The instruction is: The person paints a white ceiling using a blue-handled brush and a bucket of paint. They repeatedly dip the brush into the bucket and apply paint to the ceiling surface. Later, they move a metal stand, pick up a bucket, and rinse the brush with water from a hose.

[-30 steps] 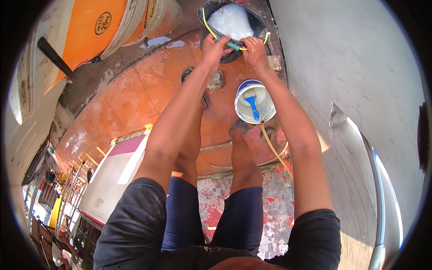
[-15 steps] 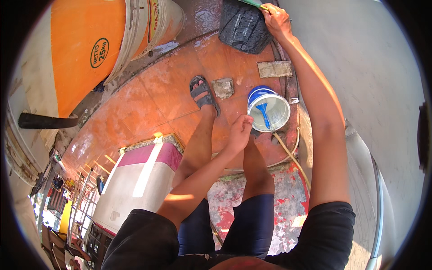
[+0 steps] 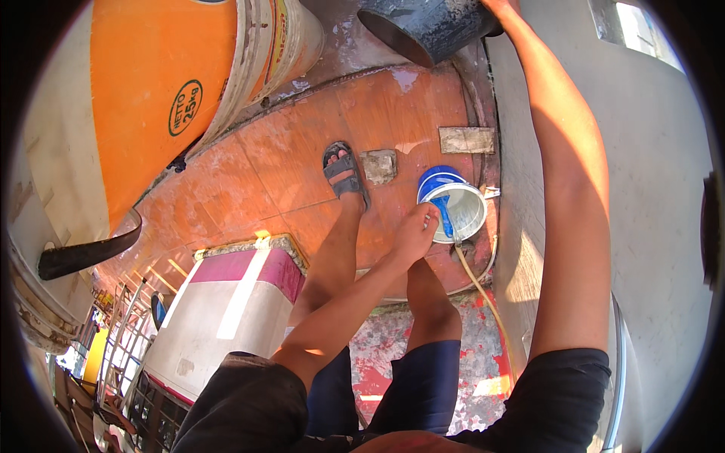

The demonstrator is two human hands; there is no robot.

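Observation:
My left hand [image 3: 415, 232] is loosely closed, with nothing visible in its fingers. In the picture it overlaps the near left rim of a small white-and-blue bucket [image 3: 477, 208]; I cannot tell whether they touch. Inside that bucket, a blue-handled tool [image 3: 444, 217] leans in water. My right arm stretches far forward to the top edge, where my right hand [image 3: 502, 6] is mostly cut off, its fingers hidden. Beside that hand a dark, scuffed bucket [image 3: 445, 30] lies tilted, its mouth turned to the left.
A yellowish hose [image 3: 476, 275] runs beside the small bucket along the grey wall [image 3: 563, 211]. Two flat stone pieces [image 3: 378, 166] lie on the wet orange tiles [image 3: 287, 166]. Left stand a large orange-and-white tub [image 3: 162, 83] and a taped box [image 3: 226, 317].
My right hand has moved farther toward the top right. The dark bucket has tipped, so its mouth shows. The green item at that hand is out of view. My left hand stays closed.

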